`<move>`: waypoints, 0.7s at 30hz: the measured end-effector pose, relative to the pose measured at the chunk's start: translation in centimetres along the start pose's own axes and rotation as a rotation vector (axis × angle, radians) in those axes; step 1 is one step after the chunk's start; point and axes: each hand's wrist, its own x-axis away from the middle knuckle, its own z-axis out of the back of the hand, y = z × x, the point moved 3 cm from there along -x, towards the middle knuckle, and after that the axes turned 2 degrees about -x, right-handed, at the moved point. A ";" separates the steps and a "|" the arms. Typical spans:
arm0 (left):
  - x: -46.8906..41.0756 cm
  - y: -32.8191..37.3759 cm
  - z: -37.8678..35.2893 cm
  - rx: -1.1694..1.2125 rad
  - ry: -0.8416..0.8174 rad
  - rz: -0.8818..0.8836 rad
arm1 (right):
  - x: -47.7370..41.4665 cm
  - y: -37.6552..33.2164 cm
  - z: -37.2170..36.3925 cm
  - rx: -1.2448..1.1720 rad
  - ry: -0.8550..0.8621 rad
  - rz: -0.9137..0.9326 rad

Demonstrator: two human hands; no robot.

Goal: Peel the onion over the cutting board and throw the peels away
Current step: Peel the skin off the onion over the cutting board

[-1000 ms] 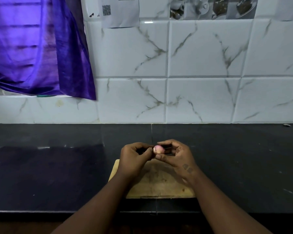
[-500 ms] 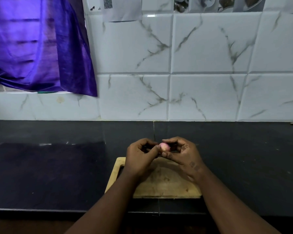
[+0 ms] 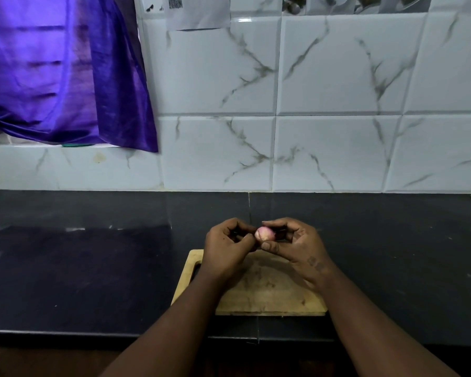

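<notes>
A person's two bare hands hold a small pinkish onion [image 3: 264,234] above the far edge of a wooden cutting board [image 3: 269,292] on a dark stone counter [image 3: 93,268]. The right hand [image 3: 297,244] pinches the onion between thumb and curled fingers. The left hand [image 3: 226,248] meets it from the left side, its fingers bent inward and its thumb tip against the onion's near-left face; both hands are closed around the bulb rather than spread. The onion's visible surface is pale pink and smooth, and whether any skin is lifting from it cannot be told.

The board lies near the counter's front edge, a handle slot cut in its left end. Its worn surface shows brown stains.

Behind the counter rises a wall of white marble-patterned tiles [image 3: 337,77]. A purple cloth [image 3: 60,72] hangs at the far left. At the top edge, a sheet of paper [image 3: 196,12] pinned to the wall carries a QR code [image 3: 175,1]; its small print is too blurred to read. Further right, a strip of printed pictures [image 3: 365,4] is cut off by the frame. A dark tattoo mark shows on the right wrist.
</notes>
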 end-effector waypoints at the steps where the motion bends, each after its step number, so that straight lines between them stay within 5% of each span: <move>1: -0.1 -0.1 0.0 -0.001 0.006 0.005 | 0.0 0.0 0.0 -0.004 -0.003 -0.006; 6: 0.0 0.2 0.0 -0.095 0.006 -0.087 | 0.0 0.1 -0.2 -0.054 -0.003 -0.039; 13: 1.0 1.3 -0.3 -0.451 0.049 -0.486 | 0.1 -0.1 -0.5 -0.182 -0.029 -0.106; 21: 1.0 1.4 -0.1 -0.512 0.131 -0.484 | 0.1 -0.1 -0.2 0.000 -0.009 -0.080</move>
